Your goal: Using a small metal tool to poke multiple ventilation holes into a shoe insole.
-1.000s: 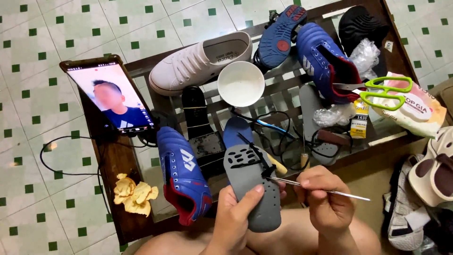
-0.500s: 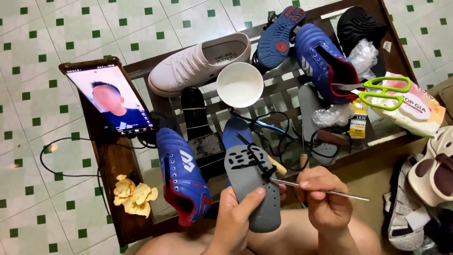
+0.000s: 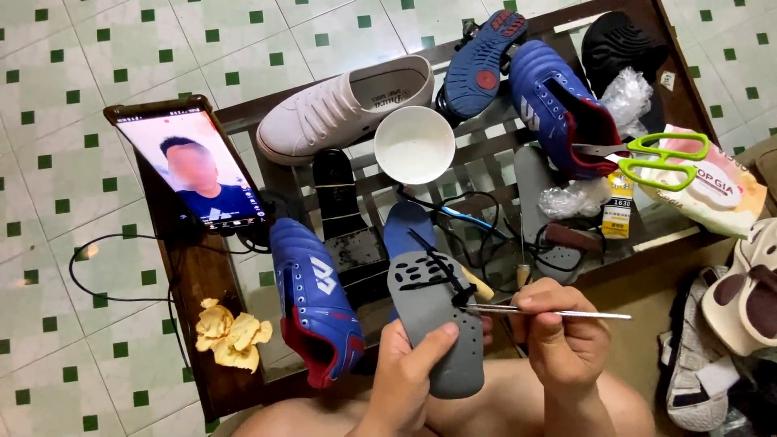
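Observation:
My left hand grips a grey perforated insole from below, thumb across its lower part. A black thread runs over the insole's upper end. My right hand pinches a thin metal needle tool that lies level, its tip at the insole's right edge where the thread ends. A blue insole lies on the table just behind the grey one. A blue and red sports shoe lies left of my left hand.
On the dark wooden table stand a phone showing a person, a white sneaker, a white bowl, another blue shoe, green scissors, a glue tube, cables and crumpled yellow paper. Sandals lie at right.
The needle tool has dropped slightly and drawn left, closer to the insole's edge. The hands and insole have hardly shifted.

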